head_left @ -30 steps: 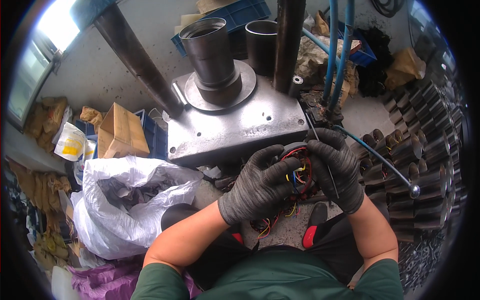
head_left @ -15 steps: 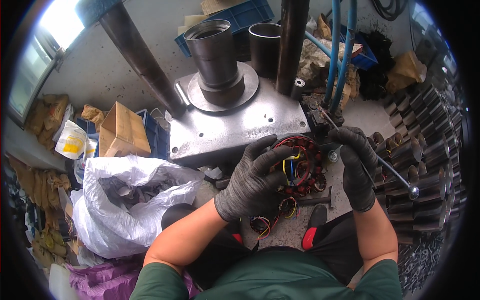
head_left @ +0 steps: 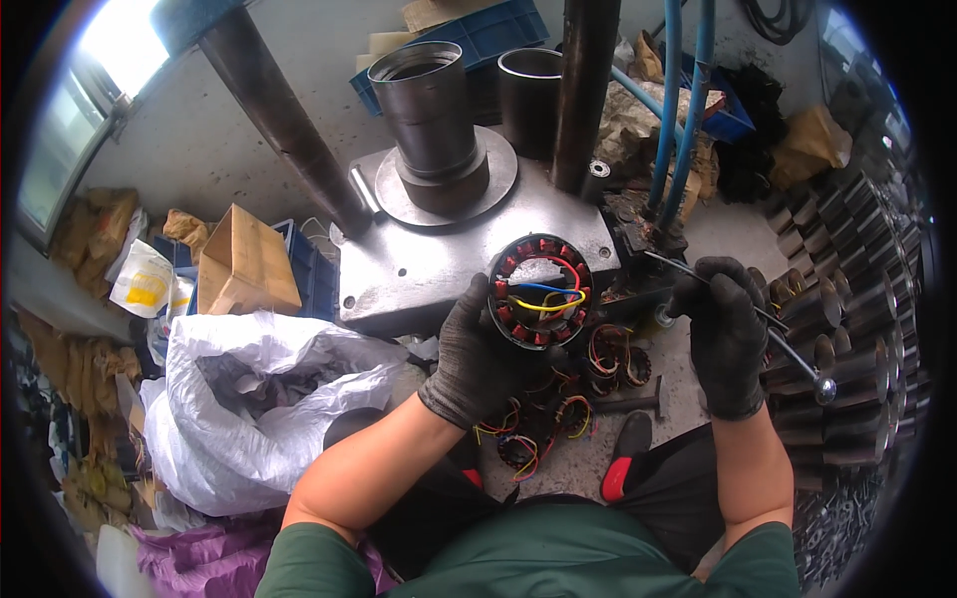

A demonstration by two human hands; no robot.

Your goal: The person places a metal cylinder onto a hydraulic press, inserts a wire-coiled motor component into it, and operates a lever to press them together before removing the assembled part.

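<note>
Upright in my gloved left hand (head_left: 469, 349) is a stator ring (head_left: 505, 321) with red windings around its inside. Blue, yellow and red wires cross its opening. The left fingers grip its left and lower rim, in front of the press's metal bed. My gloved right hand (head_left: 720, 334) is closed around a thin metal rod (head_left: 678, 264), which points up and left and sticks out on the right too. Just beyond that hand, a lever with a ball knob (head_left: 824, 389) slopes down to the right. Below the held ring, several more wired stators (head_left: 604, 359) lie on the floor.
A metal cylinder (head_left: 424, 110) stands on a round plate on the press bed (head_left: 469, 264), between dark columns (head_left: 289, 130). Many metal tubes (head_left: 827, 309) are stacked at right. A white sack (head_left: 239, 448) and a cardboard box (head_left: 244, 264) sit at left. A hammer (head_left: 638, 404) lies on the floor.
My left hand has turned and drawn the stator up and left, so its face now shows. My right hand has rotated, swinging the rod to a flatter slant.
</note>
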